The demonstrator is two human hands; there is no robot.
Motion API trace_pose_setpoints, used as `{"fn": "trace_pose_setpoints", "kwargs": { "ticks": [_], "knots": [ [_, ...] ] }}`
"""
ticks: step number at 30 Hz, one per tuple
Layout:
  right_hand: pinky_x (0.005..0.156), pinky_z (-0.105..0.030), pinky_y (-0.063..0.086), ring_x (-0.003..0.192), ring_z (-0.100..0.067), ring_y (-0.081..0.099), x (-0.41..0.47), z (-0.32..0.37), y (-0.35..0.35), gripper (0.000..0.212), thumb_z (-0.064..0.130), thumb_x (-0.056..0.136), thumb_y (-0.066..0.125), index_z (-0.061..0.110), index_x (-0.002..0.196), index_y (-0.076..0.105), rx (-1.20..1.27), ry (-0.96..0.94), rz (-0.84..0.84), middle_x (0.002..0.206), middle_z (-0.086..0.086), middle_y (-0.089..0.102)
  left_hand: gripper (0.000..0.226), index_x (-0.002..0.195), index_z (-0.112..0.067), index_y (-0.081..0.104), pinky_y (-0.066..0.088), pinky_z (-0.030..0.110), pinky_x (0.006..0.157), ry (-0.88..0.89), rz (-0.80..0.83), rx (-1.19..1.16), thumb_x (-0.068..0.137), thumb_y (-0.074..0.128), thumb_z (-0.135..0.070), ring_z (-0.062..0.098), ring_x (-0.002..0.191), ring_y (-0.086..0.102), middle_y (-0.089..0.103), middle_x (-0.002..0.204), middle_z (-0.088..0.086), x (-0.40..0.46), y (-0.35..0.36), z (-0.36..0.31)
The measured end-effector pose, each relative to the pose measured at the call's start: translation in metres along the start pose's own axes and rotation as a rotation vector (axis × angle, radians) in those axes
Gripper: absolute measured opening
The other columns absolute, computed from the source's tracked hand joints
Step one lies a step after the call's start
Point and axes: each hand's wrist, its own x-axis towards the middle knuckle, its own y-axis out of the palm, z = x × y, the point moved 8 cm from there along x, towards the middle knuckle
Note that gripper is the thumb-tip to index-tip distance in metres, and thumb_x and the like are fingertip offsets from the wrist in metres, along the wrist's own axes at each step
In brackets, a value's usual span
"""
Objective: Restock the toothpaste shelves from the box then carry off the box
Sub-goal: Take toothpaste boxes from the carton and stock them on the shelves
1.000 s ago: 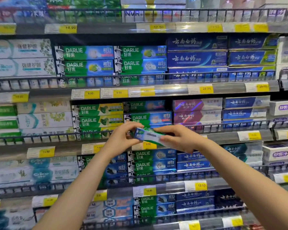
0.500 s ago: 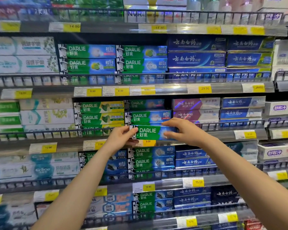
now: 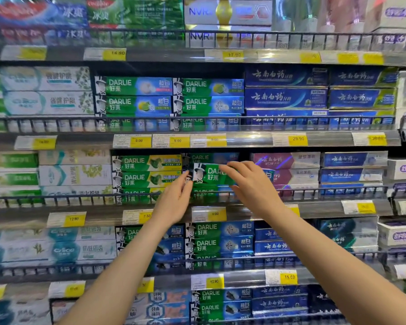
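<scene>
A green and blue Darlie toothpaste carton (image 3: 209,175) is held flat, label toward me, at the front of the middle shelf (image 3: 319,208). It sits in the Darlie stack, under another Darlie carton (image 3: 211,157) and over one behind the wire rail. My left hand (image 3: 176,202) touches its left end with the fingers up. My right hand (image 3: 249,184) grips its right part from above and in front, covering the end. The supply box is not in view.
Several shelves with wire front rails and yellow price tags fill the view. Green Darlie cartons (image 3: 148,171) stand left of the held one, purple and blue cartons (image 3: 288,170) to the right. More Darlie rows (image 3: 218,238) lie below.
Both hands have lifted the carton from in front of the rail, turned it label-forward and pushed it up into the Darlie stack on the middle shelf.
</scene>
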Motion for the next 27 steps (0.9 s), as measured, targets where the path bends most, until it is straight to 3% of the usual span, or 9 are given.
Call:
{"fn": "trace_pose_setpoints", "kwargs": {
  "ticks": [2, 5, 8, 16, 19, 23, 27],
  "knots": [
    [0.074, -0.039, 0.053, 0.084, -0.035, 0.062, 0.009, -0.009, 0.000, 0.057, -0.005, 0.053, 0.082, 0.006, 0.106, 0.066, -0.047, 0.043, -0.053, 0.106, -0.016, 0.066, 0.049, 0.148, -0.025, 0.024, 0.045, 0.034, 0.081, 0.054, -0.013, 0.217, 0.101, 0.027, -0.038, 0.024, 0.112, 0.055, 0.052, 0.136, 0.006, 0.005, 0.002, 0.000],
    [0.075, -0.040, 0.053, 0.087, -0.036, 0.061, 0.021, -0.018, 0.014, 0.049, -0.008, 0.053, 0.079, 0.005, 0.098, 0.065, -0.069, 0.061, -0.063, 0.108, -0.019, 0.065, 0.051, 0.148, -0.021, 0.021, 0.040, 0.030, 0.063, 0.102, -0.052, 0.445, 0.100, 0.031, -0.035, 0.021, 0.094, 0.061, 0.058, 0.125, 0.004, 0.011, 0.006, -0.005],
    [0.078, -0.041, 0.053, 0.092, -0.036, 0.060, 0.030, -0.016, 0.032, 0.046, -0.008, 0.054, 0.077, 0.004, 0.096, 0.064, -0.070, 0.018, -0.025, 0.111, -0.020, 0.063, 0.052, 0.143, -0.018, 0.025, 0.035, 0.026, 0.056, 0.097, -0.103, 0.602, 0.096, 0.037, -0.036, 0.016, 0.079, 0.059, 0.062, 0.107, -0.001, 0.014, 0.010, -0.005],
    [0.087, -0.042, 0.044, 0.088, -0.034, 0.058, 0.052, -0.006, 0.061, 0.044, -0.014, 0.051, 0.070, 0.003, 0.090, 0.058, -0.076, 0.031, -0.064, 0.101, -0.019, 0.063, 0.063, 0.148, -0.020, 0.016, 0.037, 0.026, 0.058, 0.099, -0.162, 0.631, 0.093, 0.042, -0.039, 0.016, 0.090, 0.061, 0.062, 0.114, -0.005, 0.020, 0.018, 0.005],
    [0.091, -0.046, 0.049, 0.090, -0.038, 0.060, 0.055, -0.006, 0.074, 0.045, -0.015, 0.050, 0.070, 0.004, 0.088, 0.056, -0.031, 0.086, 0.000, 0.099, -0.020, 0.062, 0.063, 0.148, -0.021, 0.015, 0.037, 0.026, 0.058, 0.100, -0.176, 0.623, 0.094, 0.041, -0.039, 0.017, 0.090, 0.061, 0.063, 0.112, -0.005, 0.021, 0.017, 0.005],
    [0.096, -0.051, 0.043, 0.101, -0.038, 0.061, 0.051, -0.008, 0.080, 0.044, -0.015, 0.048, 0.071, 0.003, 0.086, 0.058, 0.046, 0.137, 0.049, 0.108, -0.020, 0.063, 0.063, 0.149, -0.021, 0.015, 0.035, 0.026, 0.059, 0.097, -0.187, 0.613, 0.094, 0.041, -0.039, 0.018, 0.088, 0.061, 0.064, 0.105, -0.003, 0.021, 0.015, 0.006],
    [0.100, -0.048, 0.039, 0.113, -0.036, 0.053, 0.034, -0.015, 0.074, 0.028, -0.003, 0.065, 0.062, 0.003, 0.092, 0.063, 0.038, 0.164, 0.005, 0.122, -0.018, 0.058, 0.062, 0.148, -0.023, 0.018, 0.034, 0.026, 0.059, 0.097, -0.193, 0.585, 0.094, 0.043, -0.038, 0.018, 0.086, 0.060, 0.064, 0.101, -0.003, 0.022, 0.012, 0.006]
  ]
}}
